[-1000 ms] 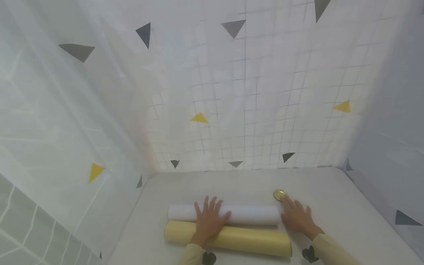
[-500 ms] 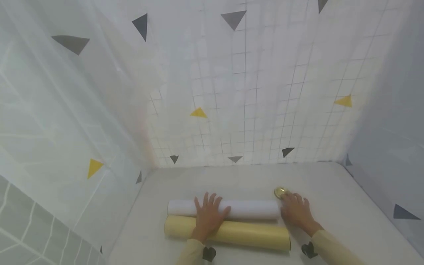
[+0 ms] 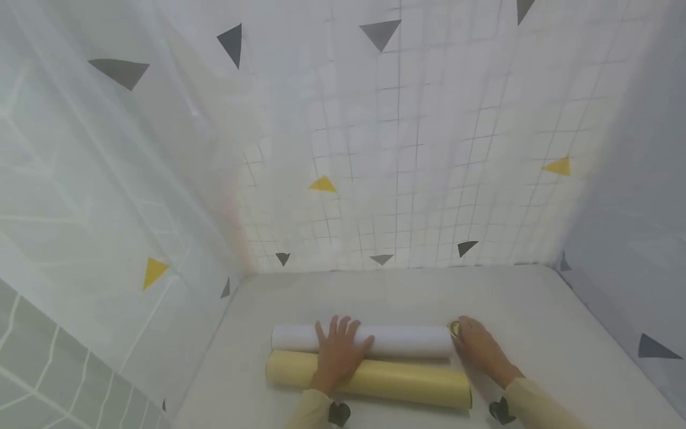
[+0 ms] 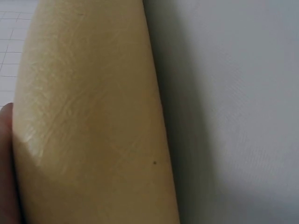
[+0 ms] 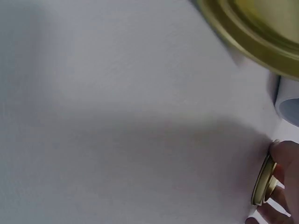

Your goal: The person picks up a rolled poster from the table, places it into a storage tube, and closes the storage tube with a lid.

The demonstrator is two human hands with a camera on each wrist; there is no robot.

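Observation:
A white roll [image 3: 396, 341] lies across the table [image 3: 386, 295], with a pale yellow roll [image 3: 407, 381] just in front of it. My left hand [image 3: 337, 351] rests flat over both rolls, fingers spread on the white one. The left wrist view is filled by the yellow roll [image 4: 93, 116]. At the white roll's right end, my right hand [image 3: 479, 348] pinches a small gold cap [image 3: 454, 328]. In the right wrist view the gold cap [image 5: 262, 179] stands on edge between my fingertips [image 5: 285, 158], beside the white roll's end [image 5: 289, 109].
White sheets with grid lines and grey and yellow triangles [image 3: 323, 185] wall in the table at the back and both sides. A second, larger gold rim [image 5: 261, 32] shows close to the right wrist camera. Bare table surface [image 3: 536, 333] lies right of the rolls.
My right hand has brought the gold cap from the table behind the roll down to the white roll's right end. The left hand has stayed on the rolls.

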